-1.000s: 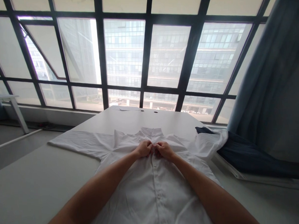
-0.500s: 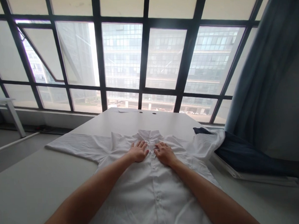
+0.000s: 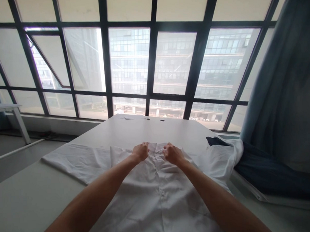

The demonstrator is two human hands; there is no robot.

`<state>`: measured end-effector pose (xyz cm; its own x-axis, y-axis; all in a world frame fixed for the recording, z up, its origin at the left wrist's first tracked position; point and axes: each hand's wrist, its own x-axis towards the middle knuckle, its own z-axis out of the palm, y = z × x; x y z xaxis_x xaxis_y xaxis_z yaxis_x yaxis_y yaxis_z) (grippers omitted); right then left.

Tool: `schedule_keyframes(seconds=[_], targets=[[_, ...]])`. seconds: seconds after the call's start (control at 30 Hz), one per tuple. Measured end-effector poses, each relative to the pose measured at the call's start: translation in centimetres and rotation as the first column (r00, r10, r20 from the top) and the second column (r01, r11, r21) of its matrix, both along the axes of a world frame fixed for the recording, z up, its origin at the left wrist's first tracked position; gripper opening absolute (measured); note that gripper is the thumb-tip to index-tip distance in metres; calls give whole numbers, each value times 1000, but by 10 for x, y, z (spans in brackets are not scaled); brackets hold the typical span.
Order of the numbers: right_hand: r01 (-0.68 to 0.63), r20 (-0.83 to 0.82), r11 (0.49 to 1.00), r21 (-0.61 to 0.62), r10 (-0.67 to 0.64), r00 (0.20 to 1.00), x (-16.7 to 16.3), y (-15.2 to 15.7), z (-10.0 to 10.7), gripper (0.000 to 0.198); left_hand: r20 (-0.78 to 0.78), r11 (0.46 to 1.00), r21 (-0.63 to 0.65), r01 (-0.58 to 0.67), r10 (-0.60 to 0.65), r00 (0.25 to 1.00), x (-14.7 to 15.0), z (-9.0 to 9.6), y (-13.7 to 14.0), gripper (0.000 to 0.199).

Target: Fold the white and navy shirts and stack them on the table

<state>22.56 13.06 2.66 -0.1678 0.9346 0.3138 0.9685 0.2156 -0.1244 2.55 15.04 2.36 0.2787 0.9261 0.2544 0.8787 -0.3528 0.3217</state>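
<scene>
A white button-up shirt (image 3: 148,201) lies front side up on the white table (image 3: 22,190), its collar at the far end and its button line running toward me. My left hand (image 3: 141,151) is closed on the shirt at the left side of the collar. On the collar's right side, my right hand (image 3: 172,153) grips the cloth with curled fingers. Between the two hands the collar (image 3: 156,147) stands up a little. One sleeve (image 3: 72,159) stretches out to the left; the other sleeve (image 3: 221,157) is bunched at the right.
Dark navy cloth (image 3: 270,169) lies on a white folded stack (image 3: 250,185) at the table's right side, touching the right sleeve. A blue-grey curtain (image 3: 277,90) hangs behind it. Large windows stand beyond the table. Another white table (image 3: 5,108) is at the far left.
Both hands were lying on the shirt's upper chest; they have moved up to the collar and closed on it. The shirt's upper part has shifted and creased around the hands.
</scene>
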Motion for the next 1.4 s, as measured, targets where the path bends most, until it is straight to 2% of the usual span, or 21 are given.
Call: schedule_keyframes(seconds=[0.13, 0.2, 0.3, 0.4, 0.57, 0.63, 0.7, 0.8, 0.87, 0.93, 0.97, 1.03, 1.1, 1.17, 1.2, 1.27, 1.33, 1.4], targets=[[-38, -6, 999, 10, 38, 999, 0, 32, -10, 33, -171, 998, -17, -66, 62, 983, 5, 3, 30, 45], [-69, -12, 998, -9, 69, 998, 2, 44, -14, 43, -245, 997, -45, -62, 49, 968, 7, 7, 42, 38], [-108, -11, 991, -78, 108, 994, 5, 57, -14, 56, -249, 999, -33, -35, 26, 968, 7, 14, 48, 23], [-114, -12, 990, -88, 114, 993, 9, 62, -10, 57, -200, 998, 53, -26, 36, 979, 1, 15, 41, 23], [-51, -38, 994, 99, 55, 998, 17, 52, -3, 15, -77, 986, 164, -17, 30, 997, -17, 3, 26, 19], [-44, -72, 982, 186, 58, 996, 21, 44, -1, 14, 46, 987, 152, -43, 36, 998, -23, -3, 25, 24], [-75, -121, 962, 264, 110, 987, 25, 35, 1, 15, 216, 992, 109, -69, 44, 975, -27, -7, 26, 37], [-194, -179, 924, 329, 262, 948, 33, 18, 4, 13, 422, 993, 32, -116, 92, 902, -30, -8, 25, 52], [-307, -175, 893, 330, 377, 909, 38, 6, 6, 11, 520, 989, -3, -146, 126, 845, -29, -8, 21, 46], [-357, -173, 882, 307, 420, 891, 42, -5, 7, 28, 639, 992, -24, -123, 110, 761, -27, -8, 14, 33], [-336, -186, 894, 298, 400, 898, 44, -10, 6, 38, 715, 996, -26, -89, 80, 695, -25, -9, 9, 29], [-220, -240, 928, 300, 297, 924, 45, -17, 4, 48, 863, 1000, -20, 13, 11, 505, -21, -11, -4, 36], [-77, -317, 951, 298, 175, 932, 45, -22, 1, 40, 951, 989, -22, 145, -24, 308, -17, -13, -17, 49], [11, -372, 964, 267, 92, 924, 44, -26, 0, 21, 981, 953, -53, 298, -6, 194, -14, -12, -31, 60], [32, -379, 967, 254, 69, 923, 44, -27, 0, 26, 985, 928, -71, 365, 7, 174, -13, -11, -37, 63], [0, -357, 967, 255, 94, 929, 44, -30, 1, 38, 984, 883, -100, 459, 18, 179, -12, -9, -48, 63], [-109, -354, 957, 268, 203, 913, 43, -31, 2, 31, 980, 858, -111, 501, 10, 199, -10, -6, -56, 58], [-268, -432, 939, 216, 338, 836, 38, -30, 2, 21, 975, 849, -121, 515, 4, 223, -8, -5, -61, 55]])
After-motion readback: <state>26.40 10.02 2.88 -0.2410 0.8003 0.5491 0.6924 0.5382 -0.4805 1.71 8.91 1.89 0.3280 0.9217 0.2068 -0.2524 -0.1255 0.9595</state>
